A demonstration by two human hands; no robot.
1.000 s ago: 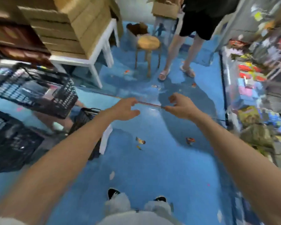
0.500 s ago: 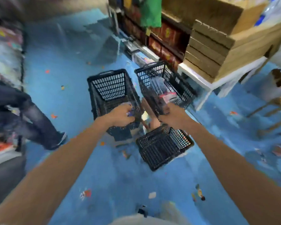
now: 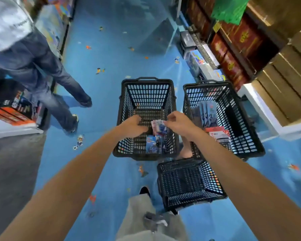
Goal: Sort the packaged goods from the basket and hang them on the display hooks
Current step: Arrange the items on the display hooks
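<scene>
A shop aisle with a blue floor (image 3: 111,54), scattered with small stickers, runs between stocked shelves; three black plastic baskets stand on it.

The right hand (image 3: 179,124) pinches the top corner of a small blister pack (image 3: 157,126), pink and blue, which hangs from the fingertips just inside the near end of the middle basket (image 3: 147,79). Directly below the grip a second blue pack (image 3: 153,145) lies against the basket's near wall. The left hand (image 3: 131,125) is just beside the grip, on its left, knuckles up and fingers curled down into the same basket; whether it holds anything I cannot tell.

To the right of the grip, a second basket (image 3: 250,122) holds tall dark packs (image 3: 205,110) and a red-and-white one (image 3: 217,134). Nearer the body, a third basket (image 3: 163,192) shows nothing inside it. Another person (image 3: 33,54) steps past, well to the left.

The step looks like lifting out one pack for sorting. A corner pinch lets a card swing, so it would be better to let the left hand take the lower edge, find the hang hole and keep it uppermost. No display hooks are in view, so the pack must be carried to them; lift it clear of the rim first.
</scene>
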